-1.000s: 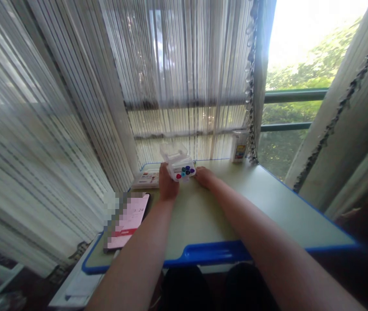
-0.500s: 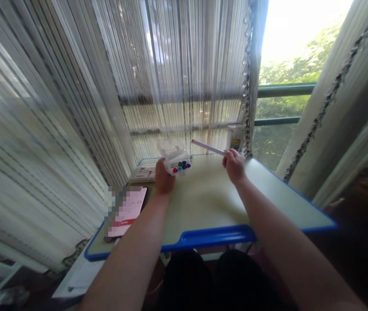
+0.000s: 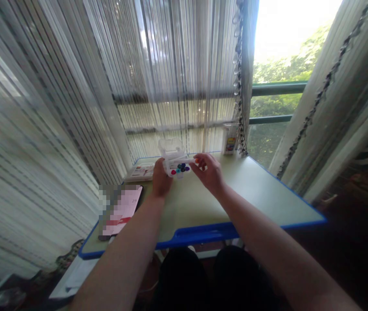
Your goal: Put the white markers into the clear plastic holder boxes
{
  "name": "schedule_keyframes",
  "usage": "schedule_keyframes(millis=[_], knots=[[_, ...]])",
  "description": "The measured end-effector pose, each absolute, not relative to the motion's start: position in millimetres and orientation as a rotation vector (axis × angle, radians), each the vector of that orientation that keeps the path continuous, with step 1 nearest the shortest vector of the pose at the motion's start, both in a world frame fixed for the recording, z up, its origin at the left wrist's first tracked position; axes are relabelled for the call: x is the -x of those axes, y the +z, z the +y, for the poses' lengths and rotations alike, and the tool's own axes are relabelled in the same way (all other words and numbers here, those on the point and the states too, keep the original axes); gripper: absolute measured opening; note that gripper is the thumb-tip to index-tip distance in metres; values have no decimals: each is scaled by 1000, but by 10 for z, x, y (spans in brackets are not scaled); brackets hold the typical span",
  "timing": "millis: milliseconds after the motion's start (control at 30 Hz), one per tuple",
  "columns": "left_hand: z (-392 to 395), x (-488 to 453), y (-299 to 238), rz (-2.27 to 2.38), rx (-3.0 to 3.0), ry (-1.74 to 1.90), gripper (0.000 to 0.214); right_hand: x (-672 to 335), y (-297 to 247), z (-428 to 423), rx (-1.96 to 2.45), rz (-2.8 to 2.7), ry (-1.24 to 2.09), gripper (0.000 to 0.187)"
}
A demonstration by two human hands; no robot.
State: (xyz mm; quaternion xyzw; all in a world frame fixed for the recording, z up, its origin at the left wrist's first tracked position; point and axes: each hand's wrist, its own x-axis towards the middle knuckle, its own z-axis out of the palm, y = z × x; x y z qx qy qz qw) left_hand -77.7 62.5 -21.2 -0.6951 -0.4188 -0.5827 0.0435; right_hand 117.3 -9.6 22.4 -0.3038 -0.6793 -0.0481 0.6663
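My left hand (image 3: 162, 179) is wrapped round a clear plastic case (image 3: 171, 149), holding it up over the desk with its lid swung open at the back. Several markers (image 3: 180, 168) lie inside, their red, teal, dark blue and purple ends facing me. My right hand (image 3: 209, 172) pinches a white marker (image 3: 188, 161) near its orange end, at the case's right side. The marker's far end reaches over the case opening; whether it touches the other markers I cannot tell.
The desk (image 3: 197, 207) has a blue edge. At its left lie a tablet or phone with a pink screen (image 3: 124, 211) and a flat printed box (image 3: 140, 172). A clear container with a label (image 3: 230, 139) stands at the back right, beside the curtain (image 3: 177, 65).
My right hand has moved left, bringing the white marker from out over the desk to the case. The marker's orange end now shows at my fingers. My left hand still holds the case.
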Motion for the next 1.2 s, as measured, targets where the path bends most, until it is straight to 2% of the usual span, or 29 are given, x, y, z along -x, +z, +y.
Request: schedule_keyframes(millis=[767, 1033, 1200], knots=[[614, 727, -198, -1184, 2120, -1680, 26, -1026, 157, -155, 742, -1667, -86, 21], [601, 703, -185, -1174, 2200, -1652, 21, -1002, 202, -193, 664, -1779, -199, 28], [596, 697, -193, -1132, 2203, -1674, 23, -982, 150, -154, 714, -1842, -213, 25]])
